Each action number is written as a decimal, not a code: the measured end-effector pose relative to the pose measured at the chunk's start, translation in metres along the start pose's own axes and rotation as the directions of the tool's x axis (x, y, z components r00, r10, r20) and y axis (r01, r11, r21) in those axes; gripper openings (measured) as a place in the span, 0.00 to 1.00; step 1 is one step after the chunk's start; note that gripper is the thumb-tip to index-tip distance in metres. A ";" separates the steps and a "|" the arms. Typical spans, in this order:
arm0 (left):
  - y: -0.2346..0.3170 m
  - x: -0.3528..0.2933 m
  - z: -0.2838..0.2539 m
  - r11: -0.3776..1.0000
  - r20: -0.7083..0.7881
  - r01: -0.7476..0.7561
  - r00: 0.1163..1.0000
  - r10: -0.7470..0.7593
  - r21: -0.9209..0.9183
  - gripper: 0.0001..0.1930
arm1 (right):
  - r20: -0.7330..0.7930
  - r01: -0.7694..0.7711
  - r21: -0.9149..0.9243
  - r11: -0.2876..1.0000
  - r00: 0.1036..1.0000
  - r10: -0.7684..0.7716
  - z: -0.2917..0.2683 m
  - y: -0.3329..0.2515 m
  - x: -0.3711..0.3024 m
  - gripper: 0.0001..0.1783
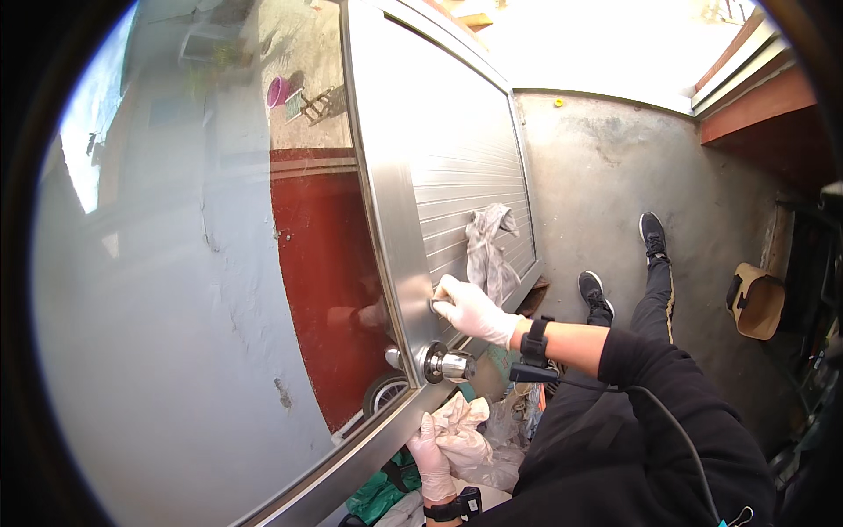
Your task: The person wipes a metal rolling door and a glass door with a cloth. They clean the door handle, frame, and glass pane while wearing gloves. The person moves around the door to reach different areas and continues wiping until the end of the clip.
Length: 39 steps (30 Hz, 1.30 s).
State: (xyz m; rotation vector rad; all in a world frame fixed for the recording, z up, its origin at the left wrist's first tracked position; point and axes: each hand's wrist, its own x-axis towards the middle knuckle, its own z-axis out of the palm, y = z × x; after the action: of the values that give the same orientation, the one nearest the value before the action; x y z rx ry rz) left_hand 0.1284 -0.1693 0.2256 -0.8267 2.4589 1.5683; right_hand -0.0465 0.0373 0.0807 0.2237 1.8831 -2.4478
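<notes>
A metal-framed door (404,211) with a ribbed lower panel and a glossy reflective pane fills the left and middle. My right hand (472,309), in a thin white glove, has its fingers curled against the metal frame, above the round silver doorknob (450,364). Whatever its fingertips pinch is too small to make out. Just beyond that hand, a stained grey-white rag (490,250) lies against the ribbed panel; how it is held up is hidden. My left hand (430,461), also gloved, is closed at the door's edge below the knob, on a crumpled, blotchy cloth (462,430).
Clear plastic bags (502,439) and a green bag (384,490) are piled behind the door's near edge. A tan open container (757,303) stands on the concrete floor (597,184) at right. A black cable (672,422) runs along my right arm.
</notes>
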 end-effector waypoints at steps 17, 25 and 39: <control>-0.002 -0.002 -0.006 0.999 0.006 0.031 1.000 -0.031 0.014 0.16 | -0.242 0.118 0.145 0.982 0.967 -0.080 -0.005 -0.010 0.015 0.08; 0.001 -0.003 -0.005 0.999 -0.003 0.052 0.999 -0.052 0.010 0.14 | -0.093 0.067 0.059 0.996 0.994 -0.061 0.008 -0.020 -0.011 0.09; 0.020 -0.010 0.003 0.998 0.041 0.006 0.999 -0.009 0.069 0.14 | -0.217 0.188 0.285 0.940 0.968 -0.128 -0.003 0.010 -0.008 0.06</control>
State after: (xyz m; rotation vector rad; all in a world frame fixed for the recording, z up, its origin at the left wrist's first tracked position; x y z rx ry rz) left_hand 0.1259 -0.1565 0.2442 -0.7838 2.4623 1.4745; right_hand -0.0372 0.0375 0.0713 0.3486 1.6344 -2.9226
